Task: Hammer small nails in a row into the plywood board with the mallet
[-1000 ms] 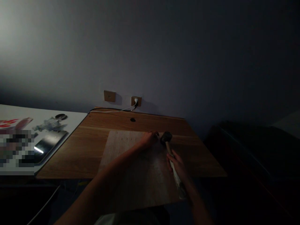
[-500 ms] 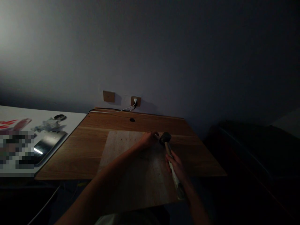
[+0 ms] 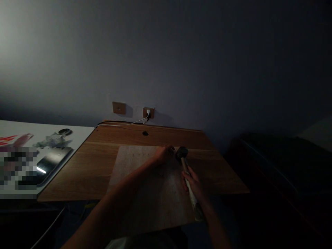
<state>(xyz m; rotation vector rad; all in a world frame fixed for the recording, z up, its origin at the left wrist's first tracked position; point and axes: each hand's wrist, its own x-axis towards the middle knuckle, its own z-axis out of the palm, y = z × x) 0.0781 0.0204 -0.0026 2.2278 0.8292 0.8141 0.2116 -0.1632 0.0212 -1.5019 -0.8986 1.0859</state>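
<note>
My right hand (image 3: 191,180) is wrapped round the handle of a hammer (image 3: 182,153) with a thick dark head. The head is at the upper right of a pale wooden board (image 3: 153,193), close beside my left hand (image 3: 164,154). There, near the board's far edge, the fingers of my left hand are pinched together. What they pinch is too small and dark to make out. Several small dark marks (image 3: 138,154) run in a row along the board's far edge, left of that hand.
The board lies on a brown wooden table (image 3: 95,166), overhanging its near edge. A white table (image 3: 80,133) on the left bears a dark shiny panel (image 3: 53,162), crumpled plastic (image 3: 55,140) and a round dark object (image 3: 65,131). Cables (image 3: 124,124) run to a wall socket (image 3: 148,112).
The view has shifted slightly. Both hands and the hammer keep nearly the same places over the board, with the hammer head still beside my left fingers.
</note>
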